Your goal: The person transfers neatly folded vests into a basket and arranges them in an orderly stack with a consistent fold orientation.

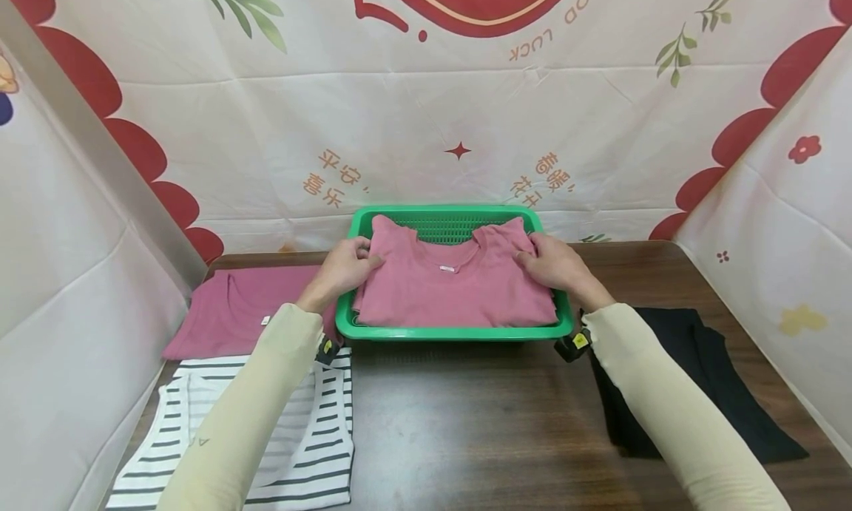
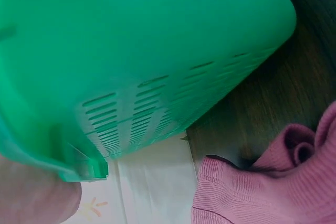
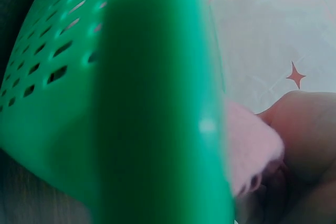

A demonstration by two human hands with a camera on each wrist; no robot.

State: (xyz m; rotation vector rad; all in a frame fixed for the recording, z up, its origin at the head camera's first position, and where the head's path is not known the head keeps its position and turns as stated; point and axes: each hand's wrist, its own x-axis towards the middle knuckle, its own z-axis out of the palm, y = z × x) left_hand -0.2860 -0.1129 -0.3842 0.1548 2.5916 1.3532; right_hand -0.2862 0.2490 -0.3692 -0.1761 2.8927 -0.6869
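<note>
The pink shirt lies folded in the green basket, neckline to the far side, a small white label inside the collar. Our left hand pinches its left edge and our right hand its right edge, both in a narrow grip. We judge this garment as good as placed, with only letting go left; whether another lies beneath it we cannot tell. Three garments lie outside the basket: a mauve top on the left, finely ribbed with a rolled edge; a black-and-white striped garment at the near left; and flat, dark black clothing on the right. The basket is smooth, rounded plastic with slotted walls. Under everything, we see a brown wood-grained table, and beyond it a creased, printed white cloth.
</note>
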